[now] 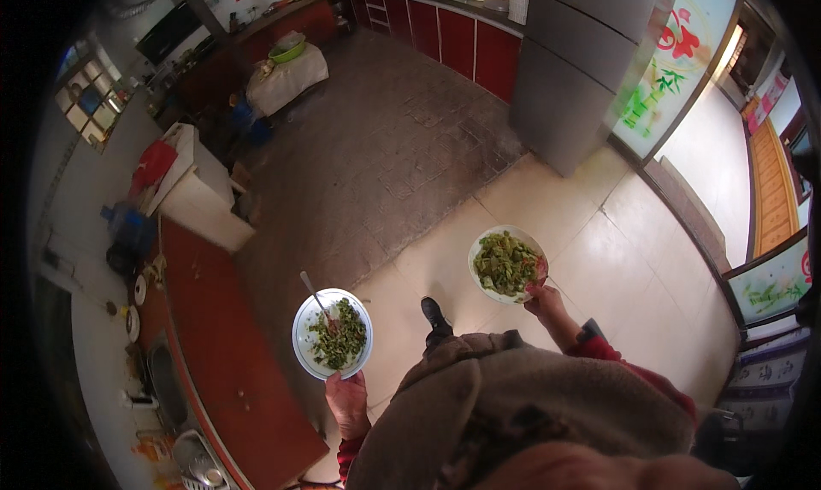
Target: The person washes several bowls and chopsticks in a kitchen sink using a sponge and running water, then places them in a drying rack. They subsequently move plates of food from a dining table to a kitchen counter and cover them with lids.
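Observation:
My left hand (347, 403) grips the near rim of a white bowl (304, 343) with a blue edge. Chopped green vegetables (345, 340) lie in it, and a metal spoon (313, 292) leans out over its far side. Out to the right, my right hand (547, 306) is closed on the edge of a white plate (473, 272). Green leafy food (505, 263) is heaped on that plate. The bowl and the plate are held level, well apart, above the floor. My fingers under both dishes are hidden.
Pale tiles (410, 293) meet a darker brick-like floor (376, 148) ahead. On the left runs a red cabinet (222, 336) with a sink (164, 379). A grey refrigerator (564, 79) stands by a sliding door (676, 71). A cloth-covered table (291, 81) holds a green basin (287, 52).

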Demonstrator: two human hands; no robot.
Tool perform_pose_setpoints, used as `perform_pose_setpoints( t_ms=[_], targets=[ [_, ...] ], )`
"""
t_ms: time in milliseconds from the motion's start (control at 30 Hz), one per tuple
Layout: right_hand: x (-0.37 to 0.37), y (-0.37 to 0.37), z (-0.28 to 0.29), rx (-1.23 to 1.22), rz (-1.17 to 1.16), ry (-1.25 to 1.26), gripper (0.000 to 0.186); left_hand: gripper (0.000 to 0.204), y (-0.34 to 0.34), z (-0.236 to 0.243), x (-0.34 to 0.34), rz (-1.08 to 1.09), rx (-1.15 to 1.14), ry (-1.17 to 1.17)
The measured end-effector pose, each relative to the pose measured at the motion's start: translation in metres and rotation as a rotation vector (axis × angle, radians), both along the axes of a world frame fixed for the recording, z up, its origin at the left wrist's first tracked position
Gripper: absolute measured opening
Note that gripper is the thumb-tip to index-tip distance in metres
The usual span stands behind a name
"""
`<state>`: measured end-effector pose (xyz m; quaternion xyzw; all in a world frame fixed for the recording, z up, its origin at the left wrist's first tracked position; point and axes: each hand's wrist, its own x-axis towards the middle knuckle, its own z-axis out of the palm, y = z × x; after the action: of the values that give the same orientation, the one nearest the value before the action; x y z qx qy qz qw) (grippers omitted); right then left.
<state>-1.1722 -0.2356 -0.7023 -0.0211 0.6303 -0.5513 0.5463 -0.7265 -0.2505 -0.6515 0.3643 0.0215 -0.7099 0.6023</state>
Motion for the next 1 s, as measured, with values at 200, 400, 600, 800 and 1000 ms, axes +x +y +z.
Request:
perform_pose_setpoints(
  t_ms=[200, 400, 600, 800, 1000],
  targets=[
    [-0.019, 0.037, -0.003, 0.022, 0.124, 0.256, 0.018, 0.035, -0.01, 0.029, -0.026, -0.07, 0.055, -0.058],
    [-0.002, 0.038, 0.022, 0.078, -0.041, 0.17, 0.016, 0.041, -0.09, 0.057, -0.039, -0.183, 0.035, 0.039],
    [0.018, 0.052, 0.037, 0.123, -0.017, 0.074, 0.02, 0.035, -0.086, 0.093, -0.044, -0.195, 0.075, -0.039],
    [0.003, 0.031, 0.018, 0.188, -0.125, -0.225, 0.019, 0.032, -0.087, 0.098, -0.06, -0.194, 0.18, -0.088],
    [0.017, 0.008, 0.039, 0.189, -0.189, -0.089, 0.018, 0.036, -0.092, 0.085, -0.042, -0.13, 0.199, -0.107]
  ],
)
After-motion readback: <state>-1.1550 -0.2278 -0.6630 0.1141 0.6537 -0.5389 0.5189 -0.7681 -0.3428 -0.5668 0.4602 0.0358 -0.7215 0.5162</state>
